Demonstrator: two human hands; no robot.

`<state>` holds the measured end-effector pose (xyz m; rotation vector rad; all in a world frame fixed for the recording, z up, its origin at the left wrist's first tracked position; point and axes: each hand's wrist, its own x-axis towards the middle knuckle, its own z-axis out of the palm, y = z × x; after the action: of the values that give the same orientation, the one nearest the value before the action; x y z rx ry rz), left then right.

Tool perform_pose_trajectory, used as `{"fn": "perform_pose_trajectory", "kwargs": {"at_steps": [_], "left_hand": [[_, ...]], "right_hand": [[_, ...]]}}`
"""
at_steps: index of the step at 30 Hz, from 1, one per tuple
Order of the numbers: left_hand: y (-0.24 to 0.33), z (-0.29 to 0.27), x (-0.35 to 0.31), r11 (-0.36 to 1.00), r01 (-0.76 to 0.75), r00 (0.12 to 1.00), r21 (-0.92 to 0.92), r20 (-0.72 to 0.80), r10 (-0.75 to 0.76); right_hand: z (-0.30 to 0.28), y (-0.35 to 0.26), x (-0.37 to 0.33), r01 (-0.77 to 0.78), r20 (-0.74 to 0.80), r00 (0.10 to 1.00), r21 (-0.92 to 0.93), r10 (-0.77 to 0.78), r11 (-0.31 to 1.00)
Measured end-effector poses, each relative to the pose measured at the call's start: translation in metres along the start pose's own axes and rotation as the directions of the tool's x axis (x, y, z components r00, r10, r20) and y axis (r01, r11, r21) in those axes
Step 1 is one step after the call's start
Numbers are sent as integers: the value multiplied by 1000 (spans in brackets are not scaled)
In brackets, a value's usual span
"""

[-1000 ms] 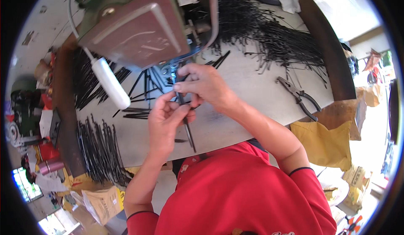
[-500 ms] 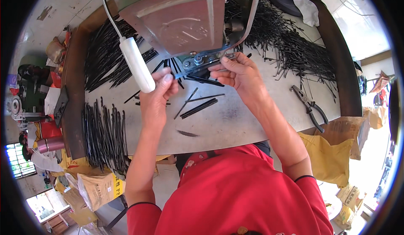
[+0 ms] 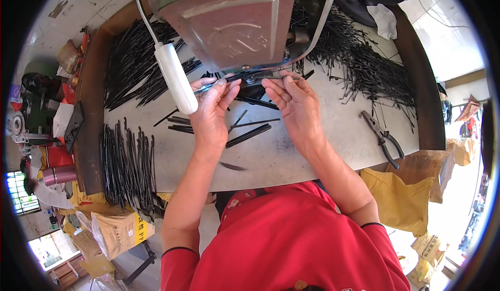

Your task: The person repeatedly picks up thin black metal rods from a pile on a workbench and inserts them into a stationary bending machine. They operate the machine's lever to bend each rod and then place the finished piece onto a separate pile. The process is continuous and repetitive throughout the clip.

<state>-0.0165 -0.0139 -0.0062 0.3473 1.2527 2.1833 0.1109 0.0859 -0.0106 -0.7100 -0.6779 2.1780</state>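
Hands raised side by side beneath the pinkish metal cover of a machine (image 3: 234,28), above a pale worktop (image 3: 265,168). Left hand (image 3: 210,111) with thumb and fingertips pinched together on a thin dark strip (image 3: 244,75), just under the cover's lower edge; right hand (image 3: 301,109) also pinched, apparently on the same strip farther right, though hard to tell whether one piece or two meeting ends. Grip at two spread points probably for keeping so slender a length level and steady; fingertips only, perhaps for leaving the middle free. White tube-shaped lamp (image 3: 177,80) hanging on its cable just beside the left hand, likely for light on the close work. Short black strips (image 3: 249,135) loose on the worktop near the hands, within easy reach. Neat bundle of black rods (image 3: 127,161) at the left front, laid roughly parallel, perhaps for easy counting or picking up. Tangled heap of thin black rods (image 3: 359,64) at the right rear, well apart from the bundle. Dark-handled pliers (image 3: 383,139) lying at the right, clear of the strips, possibly as a standby tool.
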Motion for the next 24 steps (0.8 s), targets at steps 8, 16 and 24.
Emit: {"fn": "perform_pose_trajectory", "kwargs": {"at_steps": [8,16,24], "left_hand": [[-5,2,4,998,15,997,-63,-69,-19],[-2,10,-1,994,54,994,-92,-92,-62],[-7,4,3,982,100,990,-161,-81,-114]], "right_hand": [[2,-4,-1,4,7,1000,-20,-3,1000],[7,1,-8,176,55,984,-89,-171,980],[2,2,-7,169,67,984,-56,-166,984]]}}
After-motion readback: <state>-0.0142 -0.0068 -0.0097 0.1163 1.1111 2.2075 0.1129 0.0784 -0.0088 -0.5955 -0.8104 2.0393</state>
